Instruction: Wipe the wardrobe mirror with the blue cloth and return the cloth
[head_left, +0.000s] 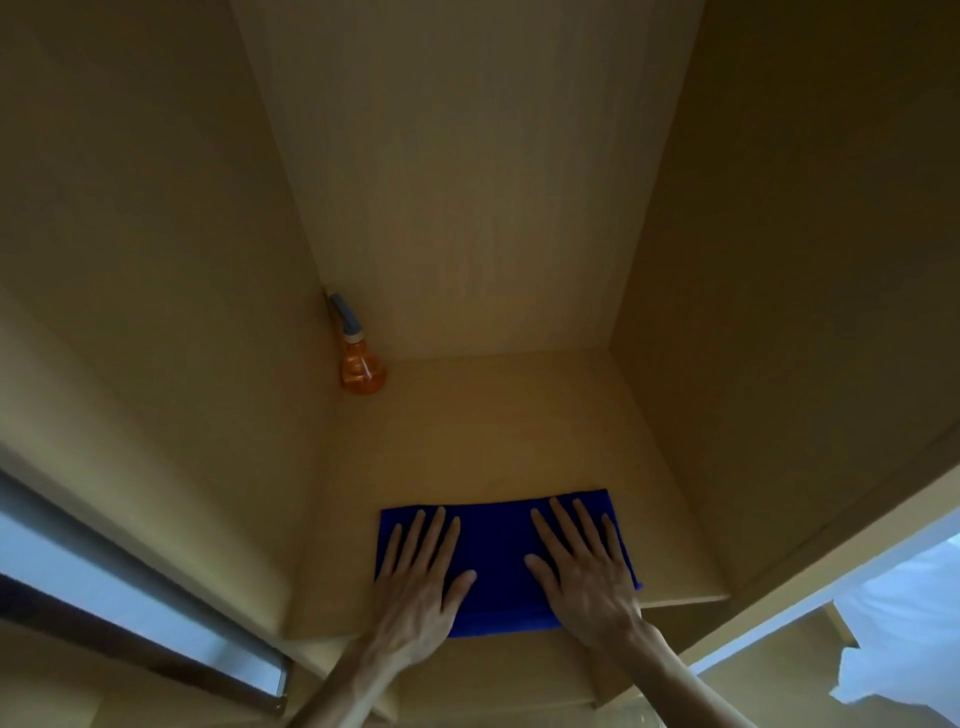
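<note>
The blue cloth (496, 561) lay flat, low in the frame, on a wooden shelf (493, 441). The left hand (421, 577) and right hand (582, 566) pressed on it, fingers spread. An orange spray bottle (361, 358) stood left of centre, in the back corner.

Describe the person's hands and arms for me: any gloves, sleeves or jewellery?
Both the left hand and the right hand are bare: no gloves, and no rings or watch that I can see. The forearms are uncovered as far as the picture shows, with no sleeves in view.

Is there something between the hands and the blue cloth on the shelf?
Nothing visible. The left hand and right hand lie flat on the blue cloth. The orange spray bottle stands apart in the back left corner.
</note>
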